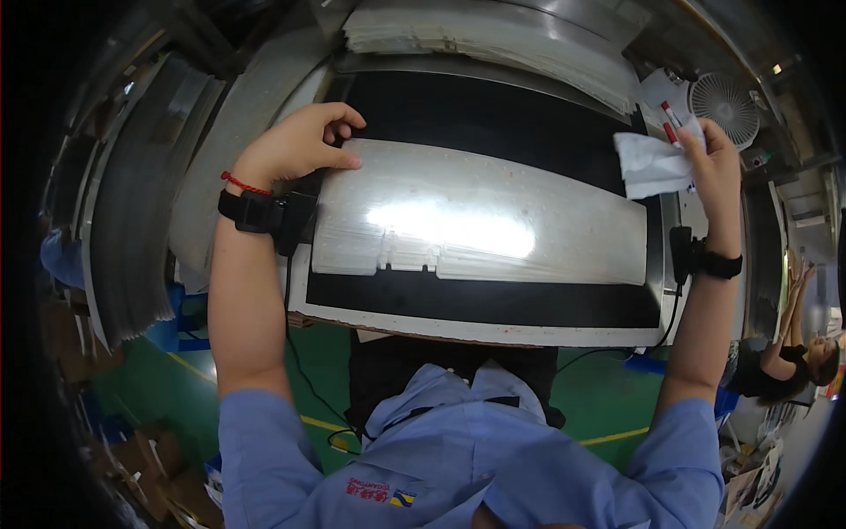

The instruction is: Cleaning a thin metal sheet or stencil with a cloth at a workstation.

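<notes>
A stack of thin, translucent, whitish sheets (493,198) lies on a black mat (493,304), with notches cut in its near edge and a bright glare on top. At its far left corner my left hand (304,145) is open, the thumb resting on the sheet and the fingers curved apart from it, nothing gripped. My right hand (718,167) pinches a crumpled white cloth (652,166) beyond the stack's right end. Red and white marker pens (671,122) show beside that cloth; I cannot tell whether the hand holds them too.
Another pile of pale sheets (485,44) stands behind the mat. Tall stacks of large sheets (132,203) rise at the left. A round fan (723,108) sits at the far right. Cables hang from both wrist straps. Another person (784,361) is off to the right.
</notes>
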`<state>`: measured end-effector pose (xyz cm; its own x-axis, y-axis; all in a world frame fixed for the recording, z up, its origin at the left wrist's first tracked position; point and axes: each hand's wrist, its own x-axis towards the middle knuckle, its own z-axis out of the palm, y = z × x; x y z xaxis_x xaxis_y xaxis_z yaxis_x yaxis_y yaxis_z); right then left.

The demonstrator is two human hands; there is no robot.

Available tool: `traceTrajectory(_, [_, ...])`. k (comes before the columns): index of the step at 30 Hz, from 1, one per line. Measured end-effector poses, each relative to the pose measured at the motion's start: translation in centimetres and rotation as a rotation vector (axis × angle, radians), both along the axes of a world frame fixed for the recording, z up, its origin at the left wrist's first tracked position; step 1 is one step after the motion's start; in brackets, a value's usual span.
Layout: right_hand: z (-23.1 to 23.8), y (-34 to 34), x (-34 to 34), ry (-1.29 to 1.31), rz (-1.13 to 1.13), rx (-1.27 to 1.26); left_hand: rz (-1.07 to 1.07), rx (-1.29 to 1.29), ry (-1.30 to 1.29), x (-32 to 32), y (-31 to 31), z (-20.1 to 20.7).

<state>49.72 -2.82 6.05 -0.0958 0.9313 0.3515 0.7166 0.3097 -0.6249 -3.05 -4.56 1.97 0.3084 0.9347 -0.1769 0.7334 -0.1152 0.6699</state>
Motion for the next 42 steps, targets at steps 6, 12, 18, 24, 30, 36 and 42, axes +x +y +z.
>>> traceTrajectory(6, [-3.8,0.8,7.5,0.380,-0.202,0.098,-0.006,-0.001,0.028,0.3,0.7,-0.3])
traceTrajectory(12, [-6.5,0.9,8.9,0.807,-0.133,-0.057,0.064,-0.105,-0.173,0.3,0.7,-0.6])
traceTrajectory(18, [-6.3,0.4,6.7,0.962,-0.065,0.033,0.150,-0.188,-0.495,-0.9,1.0,-1.0])
traceTrajectory(24, [-7.2,0.9,6.6,0.966,-0.104,-0.166,0.048,-0.370,-0.492,-2.1,1.2,-1.0])
traceTrajectory(30, [-7.2,0.6,6.0,0.868,-0.153,-0.142,0.068,-0.064,-0.725,-3.8,2.2,-2.2])
traceTrajectory(36, [-7.1,0.6,6.3,0.877,-0.153,-0.040,0.008,0.049,-0.842,-3.5,2.0,-2.3])
traceTrajectory(42, [-6.0,0.0,5.3,0.783,-0.198,0.035,0.122,0.024,-0.763,-2.9,2.5,-2.5])
